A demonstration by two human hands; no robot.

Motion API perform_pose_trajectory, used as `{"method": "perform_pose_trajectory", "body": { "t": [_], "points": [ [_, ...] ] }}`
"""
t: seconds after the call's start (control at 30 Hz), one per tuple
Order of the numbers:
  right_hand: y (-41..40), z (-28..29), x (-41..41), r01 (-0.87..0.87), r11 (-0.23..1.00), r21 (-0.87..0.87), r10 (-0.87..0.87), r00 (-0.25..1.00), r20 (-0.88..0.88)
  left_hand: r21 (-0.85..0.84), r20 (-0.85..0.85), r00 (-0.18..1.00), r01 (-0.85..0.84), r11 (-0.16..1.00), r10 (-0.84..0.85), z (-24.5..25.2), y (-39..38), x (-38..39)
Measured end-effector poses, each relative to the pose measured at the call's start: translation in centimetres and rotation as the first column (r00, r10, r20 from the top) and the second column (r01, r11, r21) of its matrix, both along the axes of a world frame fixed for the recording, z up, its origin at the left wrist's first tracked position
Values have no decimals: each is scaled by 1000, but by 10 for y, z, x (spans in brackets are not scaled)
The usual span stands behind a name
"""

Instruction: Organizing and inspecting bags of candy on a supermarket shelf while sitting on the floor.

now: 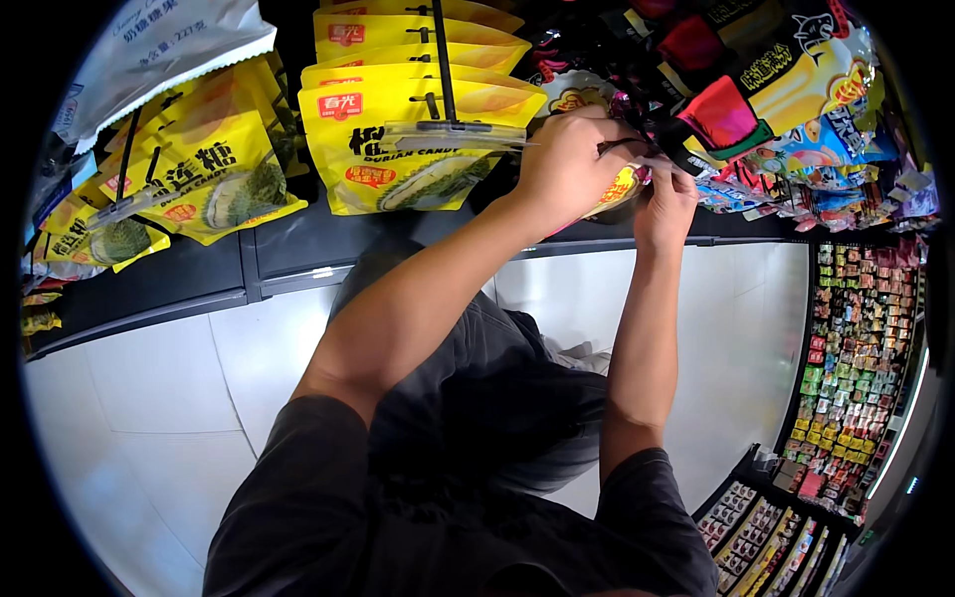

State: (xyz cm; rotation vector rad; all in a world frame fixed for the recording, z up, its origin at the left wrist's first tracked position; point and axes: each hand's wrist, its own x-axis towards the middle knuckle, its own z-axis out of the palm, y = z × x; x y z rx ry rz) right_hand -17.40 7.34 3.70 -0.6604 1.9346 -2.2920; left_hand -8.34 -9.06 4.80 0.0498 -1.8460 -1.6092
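Observation:
Both my hands are close together at a hanging candy bag (619,190) with a round yellow and red logo, on a dark display shelf. My left hand (568,160) lies across the bag's upper part with fingers curled by a thin black strip; what its fingertips hold is hidden. Beside it, my right hand (668,201) pinches a small translucent plastic piece (656,163), perhaps the tag holder of a hook. Just left of my left hand hang yellow durian candy pouches (425,172) on a black hook (443,67), whose clear tag holder (455,136) reaches towards my wrist.
More yellow pouches (216,172) and a white bag (164,60) hang at the left. A red and green item (727,119) and colourful candy bags (828,149) crowd the right. The shelf's front edge (291,282) runs below my forearms. Packed racks (850,358) stand across the pale floor (149,388).

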Motion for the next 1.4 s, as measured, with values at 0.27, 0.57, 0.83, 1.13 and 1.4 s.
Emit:
{"method": "perform_pose_trajectory", "body": {
  "t": [0.27, 0.57, 0.83, 1.13, 1.4],
  "points": [
    [1, -3, -6, 64, 995, -76, -66, 997, -30, 29, -70, 996, 52, 998, -50, 5, -2, -2],
    [-12, 1, -12, 171, 982, -76, -167, 985, 53, 88, -37, 998, -48, 995, 52, 1, 3, -13],
    [-25, -9, -27, 242, 962, 127, -240, 970, -36, 42, -69, 980, -186, 982, 188, -9, 1, -14],
    [-27, 6, -4, 414, 875, 250, -305, 873, -380, -136, -35, 960, -282, 950, 279, -5, -3, -3],
    [14, -26, 88, 640, 734, 226, -385, 667, -637, -208, -109, 964, -260, 943, 242, -19, 11, 19]
  ]
}}
